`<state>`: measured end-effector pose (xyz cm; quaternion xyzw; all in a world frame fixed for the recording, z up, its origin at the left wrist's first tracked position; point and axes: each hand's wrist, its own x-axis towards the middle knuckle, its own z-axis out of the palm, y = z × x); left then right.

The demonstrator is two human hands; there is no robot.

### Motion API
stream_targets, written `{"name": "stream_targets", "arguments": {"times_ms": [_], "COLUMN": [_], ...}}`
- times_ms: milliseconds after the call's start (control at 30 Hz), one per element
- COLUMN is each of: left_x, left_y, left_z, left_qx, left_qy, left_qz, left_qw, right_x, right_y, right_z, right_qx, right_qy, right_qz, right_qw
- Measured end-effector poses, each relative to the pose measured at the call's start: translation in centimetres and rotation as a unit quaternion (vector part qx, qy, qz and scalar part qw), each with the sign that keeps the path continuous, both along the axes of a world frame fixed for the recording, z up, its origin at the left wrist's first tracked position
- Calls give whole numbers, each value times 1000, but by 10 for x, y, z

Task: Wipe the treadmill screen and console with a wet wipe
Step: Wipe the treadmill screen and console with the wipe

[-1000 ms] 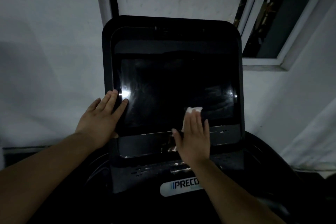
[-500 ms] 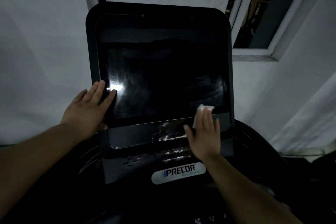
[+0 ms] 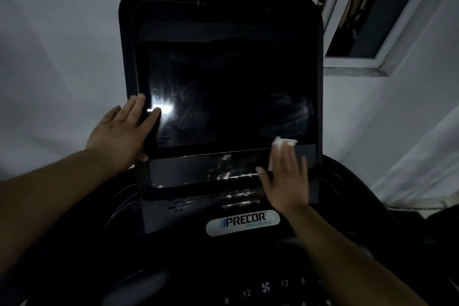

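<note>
Pressing 1 wipe [image 3: 283, 144], R hand [image 3: 285, 181], 1 screen [image 3: 223, 99]

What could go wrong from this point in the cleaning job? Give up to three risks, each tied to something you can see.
1. The left hand lies flat on the screen edge, so it may leave fresh fingerprints there.
2. The wet wipe is bunched small under the right hand, so bare fingers could smear the glass.
3. Wet streaks sit just above the vent slots, so moisture might seep in.

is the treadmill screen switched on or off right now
Off, it seems: the screen is dark with no display; the only bright spot, near the left hand, looks like a reflection.
</note>
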<state>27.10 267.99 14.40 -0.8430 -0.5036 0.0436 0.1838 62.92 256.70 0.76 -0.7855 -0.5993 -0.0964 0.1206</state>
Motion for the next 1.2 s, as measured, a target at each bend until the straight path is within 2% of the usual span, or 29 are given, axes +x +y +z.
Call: {"name": "stream_targets", "arguments": {"times_ms": [67, 133, 267, 300, 367, 433, 500, 633, 767, 867, 933, 1000, 1133, 1200], "left_x": [1, 1, 0, -1, -2, -2, -1, -1, -3, -6, -7, -5, -6, -7], "left_y": [0, 0, -1, -1, -1, 0, 0, 2, 3, 4, 4, 5, 8, 9], "left_z": [0, 1, 1, 1, 1, 0, 1, 0, 0, -1, -1, -1, -3, -6], "left_qx": [0, 2, 2, 2, 2, 0, -5, -9, -7, -7, -12, -13, -9, -9], "left_qy": [-1, -2, -1, -4, -10, -8, -3, -1, 1, -1, -2, -5, 4, 6], "left_qz": [1, 0, 1, 1, 1, 5, 9, 8, 7, 9, 10, 6, 3, 2], "left_qw": [1000, 1000, 1000, 1000, 1000, 1000, 1000, 1000, 1000, 1000, 1000, 1000, 1000, 1000], "right_x": [15, 3, -33, -30, -17, -12, -28, -96, -147, -128, -118, -132, -202, -226], "right_y": [-2, -2, -7, -8, -6, -5, -4, -3, 4, 8, 10, 12, 15, 23], "right_z": [1, 0, -13, -14, -16, -16, -17, -17, -21, -20, -17, -14, -18, -14], "right_qx": [7, 17, 3, 1, 6, 24, 21, 11, 16, 17, 32, 29, 36, 33], "right_qy": [63, 94, 5, -10, 11, 74, 90, 37, -12, -38, -3, 35, 17, -2], "right_qz": [-54, -61, 79, 89, 27, -70, -86, 41, 161, 143, 63, 34, 172, 209], "right_qw": [997, 994, 997, 996, 1000, 995, 992, 998, 987, 989, 998, 998, 984, 977]}}
